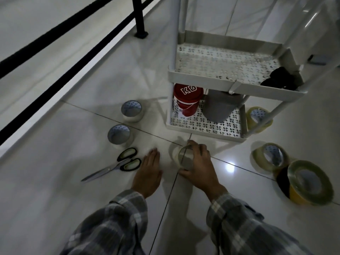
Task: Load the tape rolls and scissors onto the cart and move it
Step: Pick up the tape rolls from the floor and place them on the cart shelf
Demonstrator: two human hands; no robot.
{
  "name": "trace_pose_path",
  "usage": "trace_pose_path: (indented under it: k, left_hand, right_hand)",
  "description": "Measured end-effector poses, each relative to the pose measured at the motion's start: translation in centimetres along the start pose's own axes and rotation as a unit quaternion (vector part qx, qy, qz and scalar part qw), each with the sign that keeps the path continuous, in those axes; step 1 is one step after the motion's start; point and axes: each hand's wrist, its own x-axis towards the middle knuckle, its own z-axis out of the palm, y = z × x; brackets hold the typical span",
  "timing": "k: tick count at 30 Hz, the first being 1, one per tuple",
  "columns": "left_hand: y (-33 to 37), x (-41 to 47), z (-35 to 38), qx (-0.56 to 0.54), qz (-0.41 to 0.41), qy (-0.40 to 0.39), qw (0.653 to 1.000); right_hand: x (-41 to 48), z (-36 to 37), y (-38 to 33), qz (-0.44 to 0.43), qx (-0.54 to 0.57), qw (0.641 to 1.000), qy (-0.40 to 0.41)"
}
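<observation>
Right hand (197, 165) grip clenched around clear tape roll (184, 159) on floor before cart (206, 105). Left hand (149, 172) flat, released. Lift straight, clear tray rim, set on bare top shelf (220, 61).

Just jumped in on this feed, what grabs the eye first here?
The right hand grips a clear tape roll on the tiled floor, just in front of the white cart. The left hand lies flat beside black-handled scissors. A red bucket sits on the cart's bottom shelf.
</observation>
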Motion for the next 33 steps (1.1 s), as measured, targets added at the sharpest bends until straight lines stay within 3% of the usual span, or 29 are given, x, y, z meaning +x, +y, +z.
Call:
trace_pose_path:
  k: [3, 5, 8, 11, 16, 20, 23, 27, 33]
  left_hand:
    - [-1.4, 0.6, -2.0, -0.023, -0.052, 0.079, 0.995]
    - [-2.8, 1.5, -3.3, 0.018, -0.084, 0.135, 0.987]
    - [-5.1, 2.8, -5.1, 0.084, -0.166, 0.115, 0.976]
    - [-7.0, 3.6, -5.8, 0.154, -0.19, 0.069, 0.967]
    - [-8.2, 3.8, -6.4, 0.228, -0.157, 0.014, 0.961]
    - [-7.8, 3.1, -7.0, 0.227, -0.138, 0.033, 0.963]
    - [-6.0, 1.9, -8.0, 0.197, -0.109, 0.092, 0.97]
    - [-2.0, 0.8, -9.7, 0.183, -0.003, 0.201, 0.962]
    - [4.1, 1.3, -14.2, 0.164, 0.137, 0.292, 0.932]
  right_hand:
    - [0.8, 0.2, -1.6, -0.039, -0.008, 0.999, 0.014]
    - [1.2, 0.5, -2.4, -0.056, -0.009, 0.998, 0.018]
    - [1.5, 0.9, -3.1, -0.076, -0.009, 0.997, 0.023]
    - [1.6, 1.1, -3.4, -0.088, -0.006, 0.996, 0.017]
    - [1.6, 1.6, -2.9, -0.087, 0.036, 0.995, 0.005]
    - [1.6, 1.1, -2.5, -0.088, 0.059, 0.994, 0.019]
    - [1.2, 0.2, -3.0, -0.074, 0.073, 0.994, 0.039]
    - [0.5, -1.4, -3.8, -0.068, 0.082, 0.992, 0.063]
    - [-0.5, -7.4, -5.3, -0.068, 0.066, 0.98, 0.175]
